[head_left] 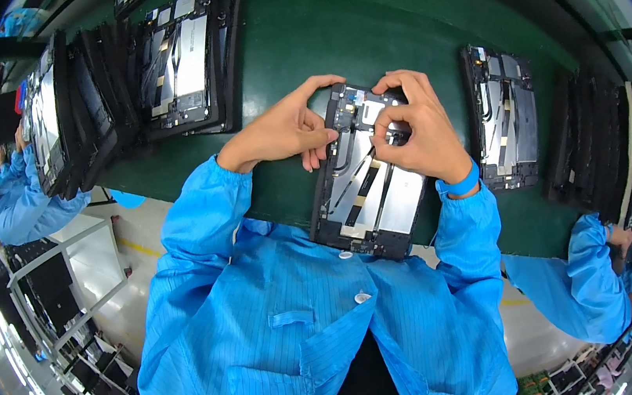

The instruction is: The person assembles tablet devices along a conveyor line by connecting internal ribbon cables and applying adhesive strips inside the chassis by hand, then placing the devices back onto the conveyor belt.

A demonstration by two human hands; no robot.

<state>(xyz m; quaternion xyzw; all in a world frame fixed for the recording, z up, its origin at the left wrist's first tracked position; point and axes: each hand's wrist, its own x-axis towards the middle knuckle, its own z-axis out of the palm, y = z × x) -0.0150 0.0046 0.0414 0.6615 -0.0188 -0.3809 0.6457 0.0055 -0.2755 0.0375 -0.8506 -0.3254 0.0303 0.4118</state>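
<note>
An opened tablet (410, 192) lies in front of me, its inner side up, showing silvery battery plates, dark ribbon cables and a circuit board. My left hand (284, 129) grips its left edge near the top, with one digit stretched to the upper corner and others curled at the side. Over the upper right part of the tablet, my right hand (419, 128) is closed, thumb and forefinger pinched together just above the inner parts. Whatever sits in that pinch is hidden by the fingers. A blue band (462, 182) circles my right wrist.
Stacks of opened tablets (185, 63) stand at the left on the green table (327, 30). Another opened tablet (505, 117) lies to the right, beside a row of upright dark panels (589, 144). Co-workers in blue sleeves (590, 274) work at both sides.
</note>
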